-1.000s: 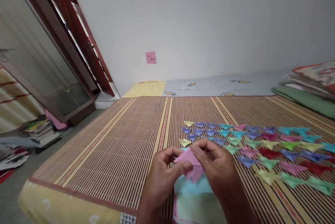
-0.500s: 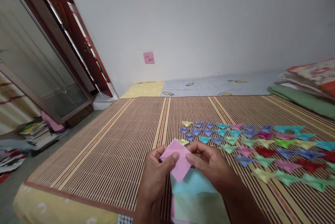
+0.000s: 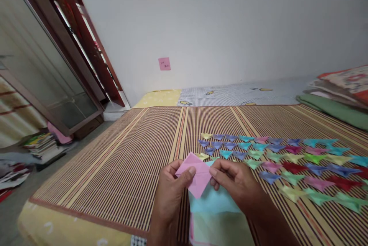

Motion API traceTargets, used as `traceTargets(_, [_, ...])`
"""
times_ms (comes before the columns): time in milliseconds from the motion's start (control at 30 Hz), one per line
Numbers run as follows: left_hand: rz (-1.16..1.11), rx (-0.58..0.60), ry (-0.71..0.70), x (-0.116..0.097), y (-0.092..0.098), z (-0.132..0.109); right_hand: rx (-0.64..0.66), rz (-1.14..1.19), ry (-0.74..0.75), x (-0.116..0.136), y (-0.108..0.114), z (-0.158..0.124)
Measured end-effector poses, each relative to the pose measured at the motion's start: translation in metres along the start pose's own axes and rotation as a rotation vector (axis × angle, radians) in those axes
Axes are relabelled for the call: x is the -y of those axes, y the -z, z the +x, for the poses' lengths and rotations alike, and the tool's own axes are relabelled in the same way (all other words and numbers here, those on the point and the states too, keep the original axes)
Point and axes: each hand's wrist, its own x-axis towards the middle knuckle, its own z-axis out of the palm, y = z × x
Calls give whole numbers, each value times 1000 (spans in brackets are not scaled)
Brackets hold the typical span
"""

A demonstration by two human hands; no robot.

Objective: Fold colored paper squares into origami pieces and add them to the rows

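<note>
A pink square of folded paper (image 3: 199, 181) is held up with one corner pointing away from me, creases showing across it. My left hand (image 3: 174, 182) is closed on its left side, thumb flat on the front and fingers behind. At the right corner, my right hand (image 3: 231, 177) pinches the paper between thumb and forefinger. Beneath the hands lies a stack of coloured paper sheets (image 3: 221, 225), with a light blue piece (image 3: 218, 202) on its upper part. Rows of small folded paper shapes (image 3: 291, 167) in many colours spread out to the right.
A striped bamboo mat (image 3: 115, 158) covers the bed. Folded bedding (image 3: 339, 104) is piled at the far right. A pink note (image 3: 164, 64) sticks to the white wall (image 3: 218, 23). Books (image 3: 41, 144) and a glass-panelled door (image 3: 51, 69) are at left.
My right thumb and fingers have shifted slightly outward to the paper's right corner, and a lower finger now shows. The left hand keeps its hold. The view has shifted very slightly.
</note>
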Motion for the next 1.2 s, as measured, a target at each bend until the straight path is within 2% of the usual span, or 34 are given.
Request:
traceTargets(100, [107, 9, -6, -2, -1, -2, -69, -47, -3, 1, 5, 1])
traceTargets(200, [232, 76, 7, -4, -8, -4, -139, -95, 29, 3, 0, 2])
traceTargets(333, [341, 118, 3, -5, -18, -5, -111, -93, 70, 3, -8, 3])
traceTargets(433, [308, 73, -41, -6, -18, -4, -62, 2, 33, 1, -5, 2])
traceTargets(567, [240, 17, -65, -5, -9, -1, 55, 25, -13, -4, 4, 1])
traceTargets(633, [160, 33, -82, -4, -3, 1, -4, 56, -10, -6, 6, 2])
traceTargets(700, [62, 99, -84, -3, -1, 3, -102, 104, 3, -7, 4, 5])
traceTargets(800, [29, 173, -32, 0, -3, 3, -185, 132, 13, -7, -1, 8])
traceTargets(867, [78, 155, -50, 1, -7, 2, -186, 147, 14, -6, -5, 10])
traceTargets(1000, [118, 28, -145, 5, -15, 1, -100, 217, 21, -6, -8, 12])
traceTargets(1067, [53, -27, -117, 7, -18, 1, -72, 242, 20, -9, -9, 13])
traceTargets(1200, [-54, -94, -53, 6, -25, 0, -105, 225, 39, -17, -11, 14])
